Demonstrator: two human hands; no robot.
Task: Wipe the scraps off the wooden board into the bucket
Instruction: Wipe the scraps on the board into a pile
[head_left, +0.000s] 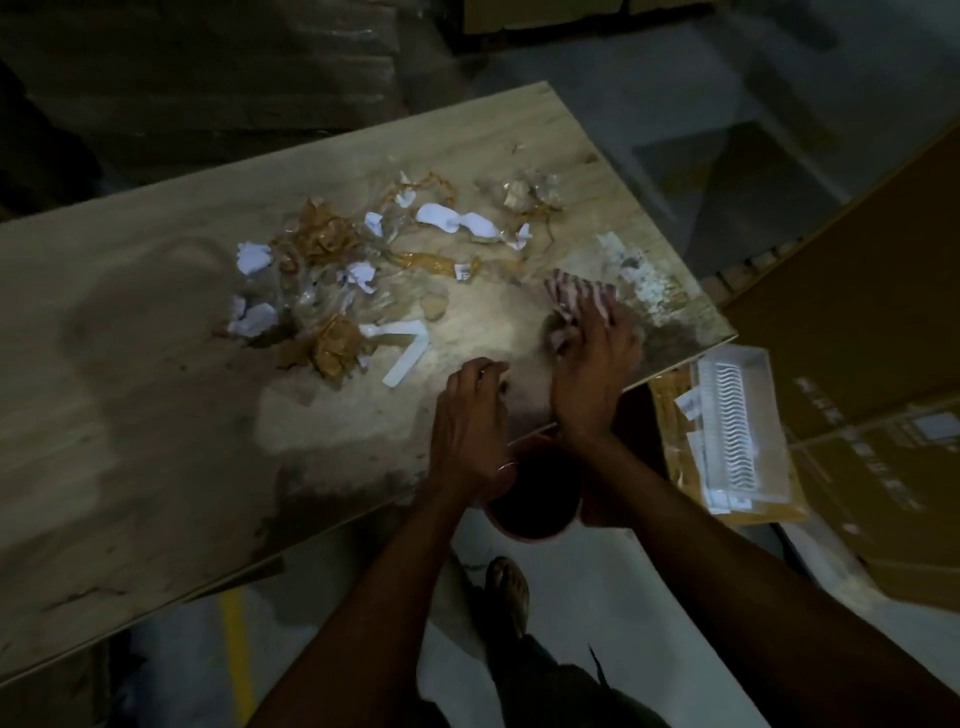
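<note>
A large wooden board (156, 322) fills the middle of the view. Scraps (332, 270) of white paper, brown tape and clear plastic lie scattered over its centre and right half. My right hand (592, 364) presses a striped cloth (574, 301) flat on the board near the right edge, fingers spread over it. My left hand (470, 421) rests at the board's near edge with fingers loosely curled, holding nothing that I can see. A dark round bucket (535, 499) with a pale pink rim sits just below the board's edge, between my two wrists.
White dust and dirt smear the board's right corner (654, 291). A clear plastic tray (737, 431) with paper slips lies on a cardboard box to the right. Large cardboard boxes (872, 322) stand at the far right. My foot (506, 592) is on the pale floor below.
</note>
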